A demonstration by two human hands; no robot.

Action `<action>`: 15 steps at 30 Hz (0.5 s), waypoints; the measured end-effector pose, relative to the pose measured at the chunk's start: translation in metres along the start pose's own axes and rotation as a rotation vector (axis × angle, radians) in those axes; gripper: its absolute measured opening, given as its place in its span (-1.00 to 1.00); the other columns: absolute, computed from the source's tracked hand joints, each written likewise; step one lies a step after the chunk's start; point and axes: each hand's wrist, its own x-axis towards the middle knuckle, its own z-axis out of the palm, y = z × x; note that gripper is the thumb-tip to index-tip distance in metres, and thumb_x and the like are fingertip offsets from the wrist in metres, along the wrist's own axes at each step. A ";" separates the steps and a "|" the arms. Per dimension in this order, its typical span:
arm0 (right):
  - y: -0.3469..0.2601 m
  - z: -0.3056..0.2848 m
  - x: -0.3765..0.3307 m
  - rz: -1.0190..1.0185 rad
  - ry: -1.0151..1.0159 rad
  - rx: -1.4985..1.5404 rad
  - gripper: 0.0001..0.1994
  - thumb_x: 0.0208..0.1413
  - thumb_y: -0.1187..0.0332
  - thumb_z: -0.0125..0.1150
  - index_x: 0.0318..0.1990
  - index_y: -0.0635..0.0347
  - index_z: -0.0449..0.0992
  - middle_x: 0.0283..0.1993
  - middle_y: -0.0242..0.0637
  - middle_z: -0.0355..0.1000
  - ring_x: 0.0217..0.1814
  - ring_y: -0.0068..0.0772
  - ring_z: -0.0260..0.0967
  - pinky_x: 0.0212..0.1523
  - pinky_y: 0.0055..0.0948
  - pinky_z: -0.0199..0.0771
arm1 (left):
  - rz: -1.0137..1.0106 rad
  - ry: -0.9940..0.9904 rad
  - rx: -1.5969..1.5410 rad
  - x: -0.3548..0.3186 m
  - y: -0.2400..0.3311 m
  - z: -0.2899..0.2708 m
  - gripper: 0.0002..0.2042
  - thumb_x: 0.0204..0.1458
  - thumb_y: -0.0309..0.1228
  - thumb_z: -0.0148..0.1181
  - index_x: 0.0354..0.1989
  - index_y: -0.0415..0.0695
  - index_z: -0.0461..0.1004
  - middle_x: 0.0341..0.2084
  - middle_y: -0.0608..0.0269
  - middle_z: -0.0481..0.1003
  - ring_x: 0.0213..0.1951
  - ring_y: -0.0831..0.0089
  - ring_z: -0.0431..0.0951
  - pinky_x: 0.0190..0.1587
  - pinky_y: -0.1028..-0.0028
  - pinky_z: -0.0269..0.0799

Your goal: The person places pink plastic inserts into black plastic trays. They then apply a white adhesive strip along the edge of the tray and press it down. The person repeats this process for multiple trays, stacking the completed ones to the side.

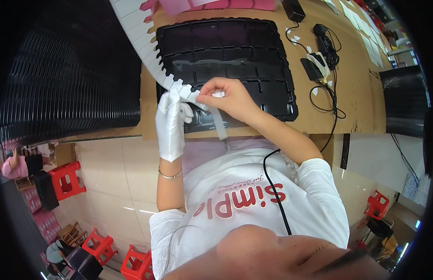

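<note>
A long overlapping row of white notched pieces point(142, 45) runs from the far left down to my hands. My left hand point(169, 123), in a white glove, is closed around the near end of that row. Bare, my right hand point(231, 100) bends over the same end, with thumb and forefinger pinched on the edge of a white piece. Below my fingers a pale translucent strip point(219, 125) hangs past the table edge; its upper end is partly hidden. Under both hands lies a black moulded plastic tray point(267, 77).
Tall stacked black trays point(76, 70) stand at the left. Pink sheets or boxes point(216, 5) sit at the back. On the brown table point(356, 98), a black device with cables point(324, 44) and scattered white scraps lie to the right. Red stools point(67, 179) stand on the floor.
</note>
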 end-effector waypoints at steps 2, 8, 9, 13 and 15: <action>-0.001 0.002 0.001 -0.046 0.016 -0.107 -0.88 0.01 0.40 0.36 -0.33 0.20 0.55 -0.47 -0.53 0.42 -0.41 -0.78 0.29 -0.32 -0.68 0.31 | -0.044 0.095 0.173 0.007 0.007 0.000 -0.81 0.16 -0.34 0.17 -0.23 -0.23 0.45 -0.54 0.37 0.43 -0.57 0.72 0.34 -0.53 0.69 0.19; 0.002 0.015 -0.002 -0.268 0.083 -0.211 -0.89 -0.04 0.43 0.37 -0.37 0.20 0.56 -0.53 -0.52 0.37 -0.46 -0.77 0.22 -0.37 -0.64 0.27 | -0.024 0.184 0.178 0.006 0.010 0.000 -0.88 0.08 -0.47 0.25 -0.39 -0.24 0.46 -0.45 0.24 0.54 -0.53 0.69 0.42 -0.49 0.70 0.31; 0.004 0.016 -0.003 -0.340 0.089 -0.252 -0.89 -0.05 0.42 0.38 -0.37 0.20 0.57 -0.53 -0.51 0.36 -0.47 -0.76 0.21 -0.38 -0.64 0.26 | -0.013 0.198 0.226 0.004 0.009 -0.004 -0.87 0.08 -0.46 0.25 -0.40 -0.24 0.46 -0.43 0.22 0.55 -0.51 0.69 0.44 -0.48 0.70 0.33; -0.011 0.017 0.000 -0.195 -0.174 -0.288 -0.87 -0.06 0.37 0.38 -0.36 0.16 0.61 -0.56 -0.50 0.35 -0.49 -0.72 0.20 -0.40 -0.64 0.23 | 0.004 0.320 0.430 -0.005 0.011 -0.036 -0.83 0.06 -0.41 0.29 -0.39 -0.27 0.48 -0.41 0.19 0.58 -0.47 0.68 0.51 -0.47 0.69 0.38; -0.012 0.018 0.019 -0.070 -0.286 -0.358 -0.84 -0.09 0.33 0.39 -0.38 0.19 0.60 -0.58 -0.49 0.36 -0.51 -0.69 0.24 -0.42 -0.60 0.25 | -0.021 0.379 0.485 -0.013 0.014 -0.051 -0.81 0.05 -0.38 0.30 -0.37 -0.27 0.50 -0.45 0.22 0.59 -0.49 0.68 0.52 -0.47 0.68 0.39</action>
